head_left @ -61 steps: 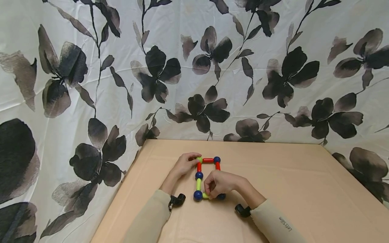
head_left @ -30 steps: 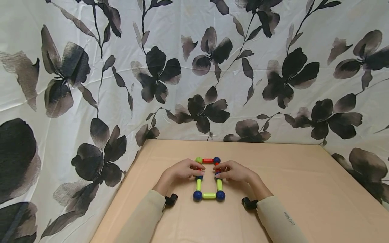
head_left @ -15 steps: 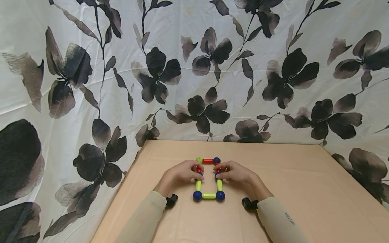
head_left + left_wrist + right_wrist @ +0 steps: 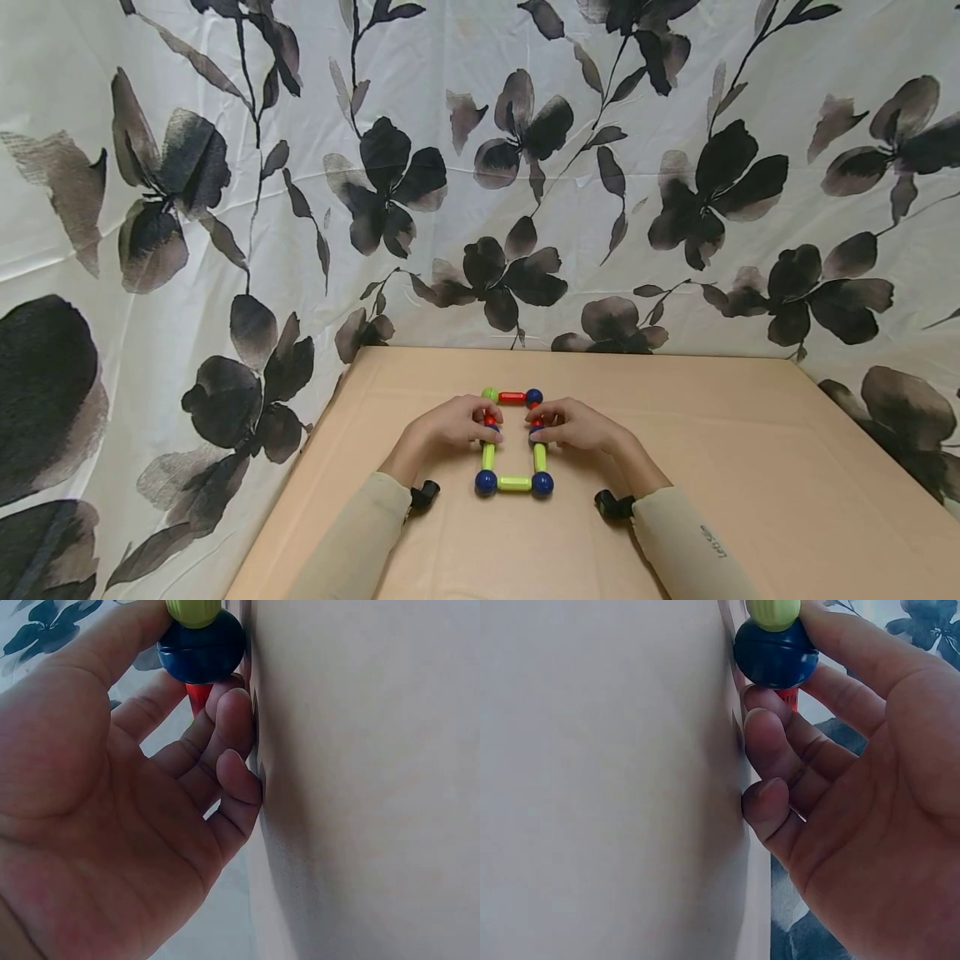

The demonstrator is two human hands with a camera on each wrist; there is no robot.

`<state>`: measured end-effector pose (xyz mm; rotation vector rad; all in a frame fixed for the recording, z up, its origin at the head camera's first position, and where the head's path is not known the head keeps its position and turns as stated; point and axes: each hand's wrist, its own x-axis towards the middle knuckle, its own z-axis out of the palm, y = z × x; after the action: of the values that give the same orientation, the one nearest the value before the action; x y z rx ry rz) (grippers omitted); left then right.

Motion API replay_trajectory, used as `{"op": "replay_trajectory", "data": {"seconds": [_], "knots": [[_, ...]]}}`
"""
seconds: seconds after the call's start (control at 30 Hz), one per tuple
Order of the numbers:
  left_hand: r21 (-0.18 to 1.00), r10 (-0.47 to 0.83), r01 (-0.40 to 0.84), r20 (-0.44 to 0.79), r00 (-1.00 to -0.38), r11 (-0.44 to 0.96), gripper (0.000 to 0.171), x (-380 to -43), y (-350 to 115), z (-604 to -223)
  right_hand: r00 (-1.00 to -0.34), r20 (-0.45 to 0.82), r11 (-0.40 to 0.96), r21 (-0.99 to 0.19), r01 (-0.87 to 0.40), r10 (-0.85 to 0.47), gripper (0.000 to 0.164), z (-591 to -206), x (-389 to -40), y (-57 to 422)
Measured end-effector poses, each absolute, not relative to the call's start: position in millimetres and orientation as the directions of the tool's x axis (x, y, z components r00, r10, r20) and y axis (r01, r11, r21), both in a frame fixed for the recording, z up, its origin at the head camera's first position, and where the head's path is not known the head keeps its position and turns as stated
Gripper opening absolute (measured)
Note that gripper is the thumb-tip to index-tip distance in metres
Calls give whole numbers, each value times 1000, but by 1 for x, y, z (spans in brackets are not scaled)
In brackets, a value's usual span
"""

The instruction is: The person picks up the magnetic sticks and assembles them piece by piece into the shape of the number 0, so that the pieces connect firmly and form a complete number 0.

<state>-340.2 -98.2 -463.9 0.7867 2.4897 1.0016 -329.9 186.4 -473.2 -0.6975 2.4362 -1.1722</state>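
A rectangle of magnetic building sticks and balls lies on the table. Its far side is a red stick [image 4: 512, 398] between a light green ball [image 4: 490, 394] and a blue ball [image 4: 534, 397]. Yellow-green sticks form the near part, with blue balls [image 4: 486, 482] at both near corners. My left hand [image 4: 452, 421] pinches the left side at its middle blue ball [image 4: 201, 649], thumb on the ball and fingers curled by the red stick [image 4: 198, 697]. Mirroring it, my right hand [image 4: 576, 423] holds the right side around its middle blue ball [image 4: 775, 654].
A tan covered table [image 4: 712, 467] bears the rectangle. Behind it and at the left hangs a white cloth [image 4: 585, 200] with dark flowers. Black wrist cameras [image 4: 615, 505] sit at both beige sleeves [image 4: 360, 529].
My right hand has left the near yellow-green stick for the right side's middle ball. My left hand has come nearer from the green corner ball to the left middle ball. Both have since stayed nearly still.
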Motion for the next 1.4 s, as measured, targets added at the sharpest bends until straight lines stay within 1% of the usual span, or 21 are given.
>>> {"op": "replay_trajectory", "data": {"seconds": [0.43,0.6,0.8,1.13,1.4], "knots": [[719,608,366,-99,-788,591,24,-340,-97,-464,-828,-71,545,-783,-299,-556,31,-470,-327,181],[709,611,381,-88,-786,593,22,-341,-98,-464,-834,-70,555,-777,-299,-548,30,-468,-327,180],[713,602,366,-99,-792,598,21,-343,-98,-466,-831,-70,559,-771,-305,-551,29,-469,-327,181],[702,600,378,-88,-795,604,20,-341,-97,-467,-828,-66,557,-769,-312,-556,31,-471,-327,182],[720,596,361,-90,-798,592,21,-341,-97,-468,-829,-68,558,-769,-311,-556,31,-470,-326,181]]}}
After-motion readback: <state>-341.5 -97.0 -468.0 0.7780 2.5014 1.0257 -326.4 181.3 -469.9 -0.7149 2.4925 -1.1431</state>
